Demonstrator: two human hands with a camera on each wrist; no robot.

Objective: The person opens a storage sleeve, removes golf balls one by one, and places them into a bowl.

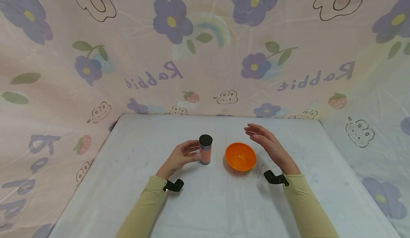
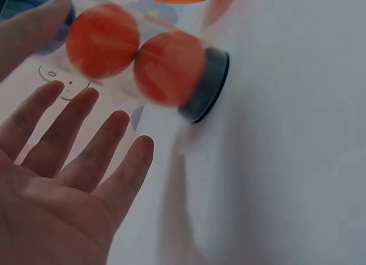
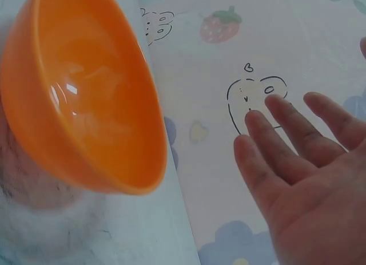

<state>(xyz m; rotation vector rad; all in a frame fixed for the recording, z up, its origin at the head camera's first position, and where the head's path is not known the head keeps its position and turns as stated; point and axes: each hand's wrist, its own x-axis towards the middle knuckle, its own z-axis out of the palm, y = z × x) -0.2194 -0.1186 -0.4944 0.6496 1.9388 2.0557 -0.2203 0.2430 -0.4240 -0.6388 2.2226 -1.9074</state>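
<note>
A clear tube (image 1: 205, 155) with a dark cap stands upright on the table. The left wrist view shows orange-red balls (image 2: 170, 68) inside it and a dark base at its lower end. My left hand (image 1: 182, 156) is just left of the tube with fingers extended; its thumb overlaps the tube in the left wrist view, and whether it touches I cannot tell. To the tube's right sits an orange bowl (image 1: 240, 157), its inside bare in the head view. My right hand (image 1: 269, 146) hovers right of the bowl, apart from it, fingers straight and holding nothing.
A white-covered table (image 1: 217, 206) lies under everything. Behind it and at both sides hangs a pink cloth (image 1: 211, 60) printed with flowers and rabbits. Each wrist wears a black camera mount (image 1: 273, 177) that juts inward over the table.
</note>
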